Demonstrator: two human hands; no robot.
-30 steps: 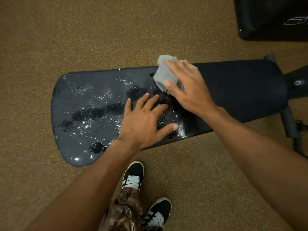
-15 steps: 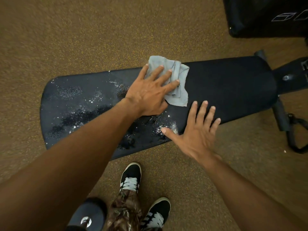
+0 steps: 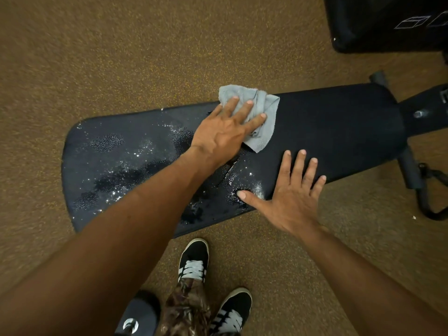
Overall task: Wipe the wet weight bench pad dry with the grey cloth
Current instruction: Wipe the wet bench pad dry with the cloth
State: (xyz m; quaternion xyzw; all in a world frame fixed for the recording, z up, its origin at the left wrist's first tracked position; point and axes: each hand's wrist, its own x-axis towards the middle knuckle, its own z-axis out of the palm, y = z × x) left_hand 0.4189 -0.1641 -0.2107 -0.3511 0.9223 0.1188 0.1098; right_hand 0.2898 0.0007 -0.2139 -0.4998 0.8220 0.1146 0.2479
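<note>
The black weight bench pad (image 3: pixel 339 132) lies across the view, low over the floor. Its left half is covered with water drops and streaks; its right half looks matt and dry. The grey cloth (image 3: pixel 265 110) sits crumpled at the pad's far edge near the middle. My left hand (image 3: pixel 225 132) presses flat on the cloth with fingers spread, and part of the cloth is hidden beneath it. My right hand (image 3: pixel 288 192) rests open, palm down, on the pad's near edge, with its thumb in a wet patch.
The bench's dark metal frame and a strap (image 3: pixel 412 170) stick out at the right. A black padded piece of equipment (image 3: pixel 388 23) stands at the top right. My shoes (image 3: pixel 194 260) are on the brown speckled floor just below the pad.
A second ago my right hand held the cloth and my left lay flat on the pad. Now my left hand is on the cloth and my right rests on the near edge.
</note>
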